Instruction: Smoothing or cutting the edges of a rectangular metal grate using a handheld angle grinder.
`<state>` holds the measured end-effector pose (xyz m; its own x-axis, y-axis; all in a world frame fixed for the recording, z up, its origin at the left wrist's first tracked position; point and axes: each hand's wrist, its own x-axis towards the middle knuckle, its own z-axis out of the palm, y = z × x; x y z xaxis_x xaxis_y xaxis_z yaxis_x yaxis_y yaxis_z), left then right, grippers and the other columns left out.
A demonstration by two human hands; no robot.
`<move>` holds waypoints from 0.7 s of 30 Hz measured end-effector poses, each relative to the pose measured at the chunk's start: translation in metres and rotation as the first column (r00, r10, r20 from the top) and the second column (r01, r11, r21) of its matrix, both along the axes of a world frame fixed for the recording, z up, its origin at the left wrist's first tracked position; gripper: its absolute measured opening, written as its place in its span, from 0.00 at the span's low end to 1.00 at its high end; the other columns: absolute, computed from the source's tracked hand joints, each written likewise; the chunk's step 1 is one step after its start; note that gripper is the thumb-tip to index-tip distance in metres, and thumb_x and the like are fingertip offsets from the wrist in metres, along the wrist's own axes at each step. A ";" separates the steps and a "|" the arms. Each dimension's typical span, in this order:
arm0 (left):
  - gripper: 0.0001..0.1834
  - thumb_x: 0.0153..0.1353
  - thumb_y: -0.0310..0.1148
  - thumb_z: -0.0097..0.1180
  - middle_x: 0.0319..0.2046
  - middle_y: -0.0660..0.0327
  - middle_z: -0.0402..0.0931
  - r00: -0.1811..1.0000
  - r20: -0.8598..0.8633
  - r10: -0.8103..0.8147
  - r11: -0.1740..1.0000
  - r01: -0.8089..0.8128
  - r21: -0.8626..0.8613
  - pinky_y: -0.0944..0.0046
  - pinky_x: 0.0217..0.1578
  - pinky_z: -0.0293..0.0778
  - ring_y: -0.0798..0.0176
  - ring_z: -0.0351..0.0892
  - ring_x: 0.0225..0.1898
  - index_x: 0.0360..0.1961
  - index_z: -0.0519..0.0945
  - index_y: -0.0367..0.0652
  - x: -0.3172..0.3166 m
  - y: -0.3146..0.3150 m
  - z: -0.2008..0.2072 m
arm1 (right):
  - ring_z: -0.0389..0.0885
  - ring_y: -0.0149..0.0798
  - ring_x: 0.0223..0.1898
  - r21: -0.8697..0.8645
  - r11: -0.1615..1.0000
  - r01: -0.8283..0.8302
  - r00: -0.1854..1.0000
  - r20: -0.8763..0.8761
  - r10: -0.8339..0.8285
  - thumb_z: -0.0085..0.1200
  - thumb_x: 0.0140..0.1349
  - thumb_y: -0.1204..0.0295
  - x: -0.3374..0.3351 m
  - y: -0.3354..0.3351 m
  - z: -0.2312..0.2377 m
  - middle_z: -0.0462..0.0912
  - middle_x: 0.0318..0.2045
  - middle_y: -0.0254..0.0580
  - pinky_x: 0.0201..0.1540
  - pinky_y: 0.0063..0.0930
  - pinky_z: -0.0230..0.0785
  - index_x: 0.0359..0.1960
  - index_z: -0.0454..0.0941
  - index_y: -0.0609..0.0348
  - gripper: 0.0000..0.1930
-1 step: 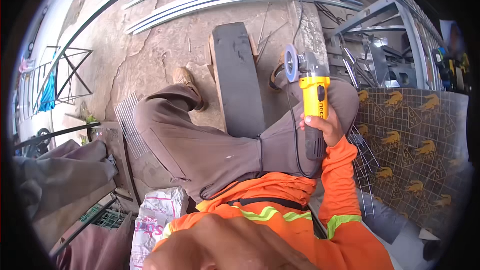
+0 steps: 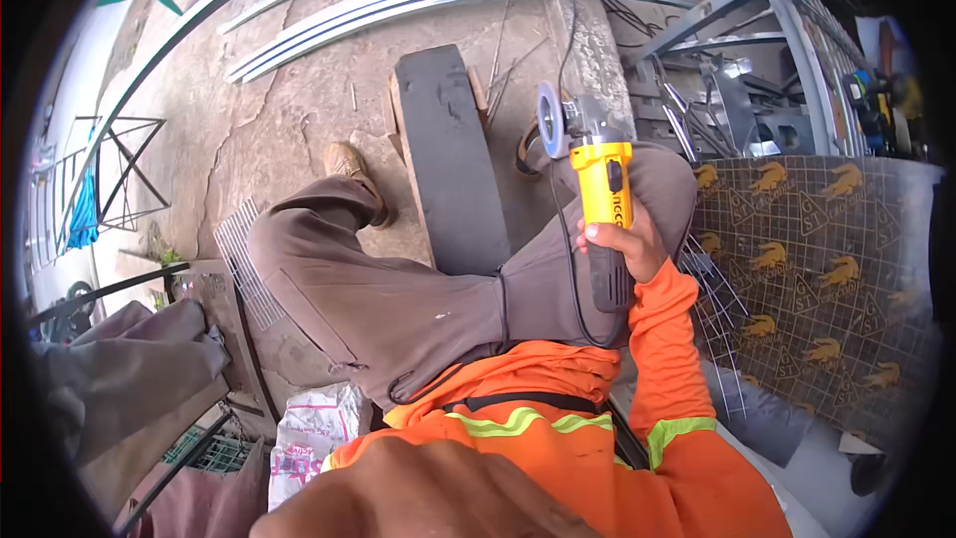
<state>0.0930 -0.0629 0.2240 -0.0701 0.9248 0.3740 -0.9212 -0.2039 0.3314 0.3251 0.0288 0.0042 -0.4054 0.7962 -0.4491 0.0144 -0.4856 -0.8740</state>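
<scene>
My right hand is wrapped round the dark rear body of a yellow and black angle grinder. The grinder is held upright over my right thigh, its metal head away from me and its pale bluish disc facing left. A power cord loops down along its left side. My left hand looms very close and blurred at the lower edge, in front of my orange shirt. Its fingers cannot be made out. Between my legs lies a long board with a dark grey top.
Long metal bars lie across the floor ahead. A metal frame stands at the far right, above a patterned dark sheet. At left are a wire grid and grey cloth. A white printed sack sits at lower left.
The whole scene has shifted slightly left in the picture. My left hand appears a little broader at the lower edge. My right hand still grips the angle grinder.
</scene>
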 end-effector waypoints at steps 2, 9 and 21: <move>0.04 0.70 0.34 0.56 0.44 0.55 0.82 0.984 0.007 -0.180 0.983 0.180 -0.029 0.45 0.54 0.81 0.48 0.86 0.49 0.44 0.78 0.49 -0.014 -0.013 -0.015 | 0.80 0.32 0.35 0.017 0.999 0.027 0.999 -0.035 -0.026 0.64 0.53 0.70 0.001 -0.001 -0.005 0.79 0.35 0.38 0.42 0.27 0.74 0.53 0.70 0.64 0.26; 0.05 0.68 0.35 0.58 0.42 0.62 0.82 0.992 -0.023 -0.127 0.928 0.127 0.350 0.54 0.52 0.80 0.59 0.86 0.47 0.42 0.80 0.50 -0.001 0.000 -0.041 | 0.78 0.33 0.36 0.141 0.988 0.062 0.998 0.018 -0.065 0.66 0.51 0.68 0.013 -0.004 -0.013 0.77 0.37 0.38 0.43 0.25 0.72 0.52 0.71 0.65 0.28; 0.08 0.68 0.28 0.56 0.38 0.53 0.83 -0.505 -0.845 -0.176 0.902 -0.426 0.067 0.61 0.48 0.74 0.52 0.83 0.41 0.44 0.80 0.35 -0.120 -0.014 -0.097 | 0.83 0.45 0.27 -0.332 0.935 0.123 0.854 -0.445 -0.270 0.57 0.60 0.60 0.027 0.180 -0.011 0.81 0.31 0.51 0.32 0.35 0.81 0.46 0.71 0.59 0.19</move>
